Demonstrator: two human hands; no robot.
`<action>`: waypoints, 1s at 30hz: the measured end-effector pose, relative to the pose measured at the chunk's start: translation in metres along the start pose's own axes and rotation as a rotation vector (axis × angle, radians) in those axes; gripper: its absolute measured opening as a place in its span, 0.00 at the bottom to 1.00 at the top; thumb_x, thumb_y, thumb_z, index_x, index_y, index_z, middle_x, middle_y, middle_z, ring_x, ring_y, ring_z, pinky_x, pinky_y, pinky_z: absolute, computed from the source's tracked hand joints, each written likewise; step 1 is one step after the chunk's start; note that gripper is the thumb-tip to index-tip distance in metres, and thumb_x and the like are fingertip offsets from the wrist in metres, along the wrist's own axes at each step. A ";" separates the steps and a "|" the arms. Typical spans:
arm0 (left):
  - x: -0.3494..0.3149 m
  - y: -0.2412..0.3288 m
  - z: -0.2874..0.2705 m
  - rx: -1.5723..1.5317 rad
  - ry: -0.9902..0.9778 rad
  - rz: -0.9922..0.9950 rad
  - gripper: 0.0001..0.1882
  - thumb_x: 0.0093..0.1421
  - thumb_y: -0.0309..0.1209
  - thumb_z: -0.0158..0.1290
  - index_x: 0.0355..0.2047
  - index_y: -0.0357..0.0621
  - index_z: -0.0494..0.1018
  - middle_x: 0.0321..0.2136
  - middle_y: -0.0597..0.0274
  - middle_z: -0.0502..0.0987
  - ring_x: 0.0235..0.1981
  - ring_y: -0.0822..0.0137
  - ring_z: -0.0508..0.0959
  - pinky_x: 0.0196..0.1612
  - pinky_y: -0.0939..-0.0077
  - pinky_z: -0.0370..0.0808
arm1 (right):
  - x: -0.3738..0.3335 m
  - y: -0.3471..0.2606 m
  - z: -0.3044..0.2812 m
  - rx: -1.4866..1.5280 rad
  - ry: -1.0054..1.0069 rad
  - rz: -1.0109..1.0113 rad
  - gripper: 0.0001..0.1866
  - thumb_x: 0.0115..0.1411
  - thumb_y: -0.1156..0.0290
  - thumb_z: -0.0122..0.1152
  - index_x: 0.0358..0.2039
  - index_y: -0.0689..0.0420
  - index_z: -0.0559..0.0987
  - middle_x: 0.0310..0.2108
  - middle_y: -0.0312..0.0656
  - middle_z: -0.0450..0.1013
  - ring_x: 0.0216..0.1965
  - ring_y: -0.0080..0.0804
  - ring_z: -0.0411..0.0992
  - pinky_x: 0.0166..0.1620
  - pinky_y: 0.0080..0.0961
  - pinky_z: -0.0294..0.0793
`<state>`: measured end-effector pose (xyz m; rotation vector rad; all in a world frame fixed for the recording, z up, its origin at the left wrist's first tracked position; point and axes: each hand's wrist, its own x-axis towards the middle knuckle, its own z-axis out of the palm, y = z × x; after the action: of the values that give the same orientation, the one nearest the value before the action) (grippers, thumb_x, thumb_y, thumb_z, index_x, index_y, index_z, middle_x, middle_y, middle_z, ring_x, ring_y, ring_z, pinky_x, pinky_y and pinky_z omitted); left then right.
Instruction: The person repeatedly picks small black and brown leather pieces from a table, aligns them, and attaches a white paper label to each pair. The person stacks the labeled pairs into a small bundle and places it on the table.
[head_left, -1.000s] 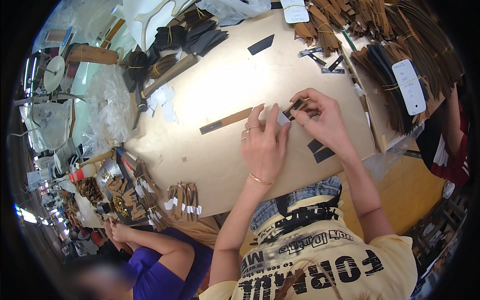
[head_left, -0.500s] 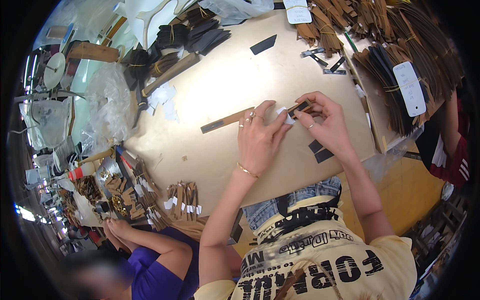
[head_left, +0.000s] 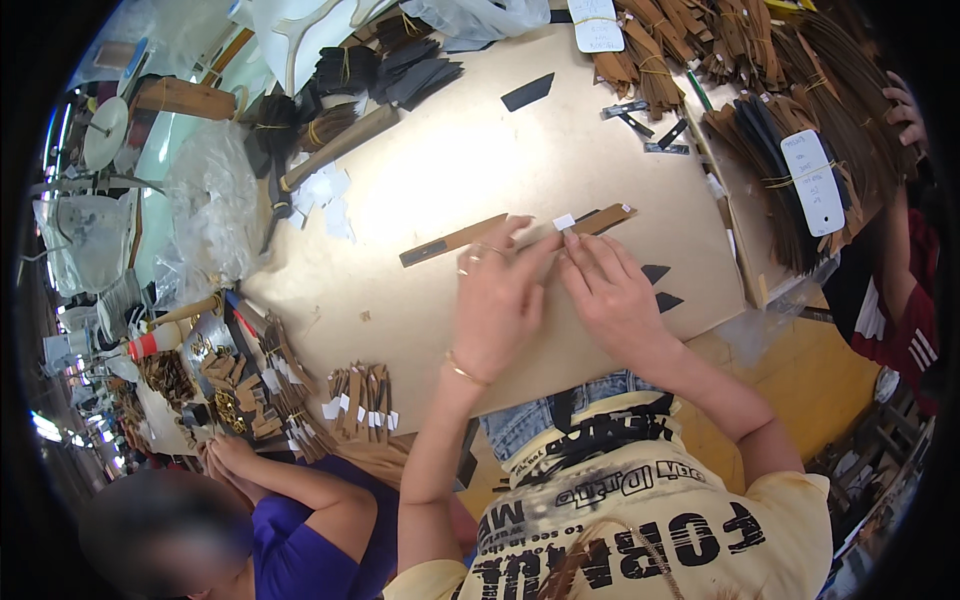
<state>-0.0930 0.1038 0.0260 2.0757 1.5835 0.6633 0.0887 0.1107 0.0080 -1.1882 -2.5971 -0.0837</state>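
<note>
In the head view, the right hand (head_left: 615, 300) bunches its fingertips against a brown strip (head_left: 608, 219) extending up and right beyond them, a white tab (head_left: 565, 222) just above; whether they pinch or press cannot be told. The blurred left hand (head_left: 500, 295) curls its fingers nearby, their grip unclear, another brown strip (head_left: 455, 241) stretching leftward from them.

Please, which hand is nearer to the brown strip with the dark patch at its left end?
Left. The left hand is at the right end of the brown strip; contact is unclear. The right hand is farther right, beyond the left hand.
</note>
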 end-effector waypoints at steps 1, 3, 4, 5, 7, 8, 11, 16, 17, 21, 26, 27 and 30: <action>-0.002 0.004 0.008 0.126 -0.031 0.038 0.28 0.50 0.21 0.56 0.55 0.47 0.74 0.58 0.53 0.68 0.54 0.52 0.70 0.58 0.56 0.64 | 0.002 0.005 -0.002 0.075 -0.010 -0.008 0.18 0.53 0.73 0.60 0.45 0.62 0.78 0.47 0.44 0.77 0.53 0.38 0.70 0.60 0.37 0.67; -0.005 0.009 0.026 0.178 0.073 0.025 0.28 0.49 0.20 0.55 0.53 0.49 0.76 0.56 0.54 0.69 0.53 0.51 0.70 0.58 0.56 0.63 | 0.009 0.029 -0.008 0.219 -0.029 -0.043 0.19 0.53 0.72 0.62 0.46 0.60 0.78 0.45 0.42 0.77 0.52 0.38 0.70 0.61 0.38 0.64; -0.006 0.010 0.033 0.193 0.092 -0.003 0.28 0.49 0.20 0.54 0.53 0.50 0.77 0.56 0.54 0.70 0.53 0.50 0.70 0.58 0.56 0.63 | 0.013 0.042 -0.011 0.301 0.013 0.033 0.19 0.53 0.71 0.63 0.47 0.59 0.78 0.44 0.41 0.77 0.52 0.38 0.70 0.60 0.38 0.64; -0.008 0.010 0.037 0.179 0.127 -0.008 0.26 0.50 0.20 0.54 0.51 0.49 0.78 0.55 0.55 0.70 0.54 0.50 0.69 0.59 0.56 0.63 | 0.017 0.055 -0.014 0.384 0.053 0.108 0.19 0.53 0.71 0.64 0.47 0.58 0.78 0.43 0.41 0.76 0.51 0.38 0.70 0.59 0.38 0.63; -0.009 0.007 0.041 0.172 0.151 -0.011 0.25 0.50 0.20 0.54 0.51 0.49 0.78 0.54 0.55 0.71 0.54 0.50 0.69 0.59 0.55 0.62 | 0.018 0.065 -0.017 0.494 0.046 0.225 0.19 0.54 0.71 0.65 0.48 0.56 0.78 0.42 0.40 0.76 0.50 0.38 0.71 0.58 0.38 0.63; -0.009 0.005 0.042 0.161 0.175 -0.015 0.24 0.51 0.21 0.54 0.50 0.49 0.78 0.54 0.55 0.71 0.54 0.50 0.69 0.59 0.54 0.62 | 0.019 0.067 -0.018 0.520 0.003 0.269 0.19 0.55 0.71 0.66 0.48 0.56 0.78 0.42 0.41 0.76 0.49 0.38 0.71 0.58 0.39 0.64; -0.003 0.005 0.041 0.117 0.198 -0.029 0.22 0.52 0.23 0.55 0.50 0.49 0.78 0.53 0.54 0.72 0.56 0.51 0.69 0.60 0.53 0.61 | 0.022 0.062 -0.012 0.468 -0.020 0.323 0.15 0.57 0.73 0.66 0.46 0.58 0.79 0.39 0.42 0.75 0.45 0.38 0.72 0.53 0.37 0.67; 0.007 0.015 0.044 0.011 0.375 -0.070 0.19 0.56 0.28 0.57 0.50 0.46 0.78 0.55 0.49 0.71 0.58 0.53 0.69 0.61 0.54 0.59 | 0.027 0.058 -0.012 0.652 -0.053 0.296 0.09 0.56 0.75 0.66 0.38 0.58 0.81 0.33 0.42 0.74 0.38 0.38 0.73 0.44 0.32 0.69; 0.009 0.019 0.045 0.016 0.429 -0.067 0.16 0.57 0.29 0.57 0.47 0.45 0.78 0.52 0.51 0.74 0.55 0.54 0.71 0.61 0.53 0.60 | 0.025 0.058 -0.017 0.691 -0.091 0.285 0.07 0.55 0.76 0.66 0.36 0.60 0.80 0.32 0.42 0.73 0.36 0.38 0.73 0.42 0.31 0.70; 0.000 0.018 0.031 -0.149 0.060 -0.124 0.09 0.59 0.30 0.57 0.40 0.46 0.80 0.40 0.59 0.79 0.47 0.60 0.77 0.58 0.54 0.61 | 0.023 0.049 -0.039 0.711 -0.154 0.175 0.07 0.54 0.76 0.68 0.33 0.62 0.79 0.31 0.42 0.72 0.35 0.36 0.72 0.42 0.29 0.69; -0.063 0.015 -0.015 -0.322 0.345 -0.319 0.08 0.60 0.31 0.58 0.38 0.47 0.82 0.34 0.61 0.80 0.39 0.60 0.79 0.47 0.65 0.70 | 0.038 0.022 -0.051 0.818 -0.228 0.089 0.11 0.53 0.75 0.69 0.37 0.61 0.79 0.34 0.42 0.74 0.37 0.35 0.73 0.46 0.29 0.68; -0.086 0.011 -0.029 -0.335 0.395 -0.400 0.09 0.61 0.31 0.57 0.40 0.44 0.81 0.35 0.57 0.81 0.40 0.58 0.80 0.47 0.65 0.73 | 0.042 0.016 -0.048 0.820 -0.223 0.081 0.12 0.53 0.74 0.70 0.37 0.61 0.79 0.35 0.42 0.75 0.38 0.35 0.73 0.47 0.29 0.68; -0.154 -0.002 -0.069 -0.340 0.616 -0.697 0.12 0.61 0.29 0.58 0.44 0.38 0.80 0.38 0.54 0.83 0.37 0.63 0.82 0.43 0.71 0.77 | 0.058 0.003 -0.032 0.792 -0.205 0.102 0.13 0.54 0.71 0.70 0.39 0.60 0.80 0.36 0.42 0.76 0.40 0.37 0.74 0.49 0.29 0.67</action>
<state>-0.1719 -0.0408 0.0629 0.9976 2.1524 1.2459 0.0621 0.1493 0.0542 -1.0349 -2.3181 1.0286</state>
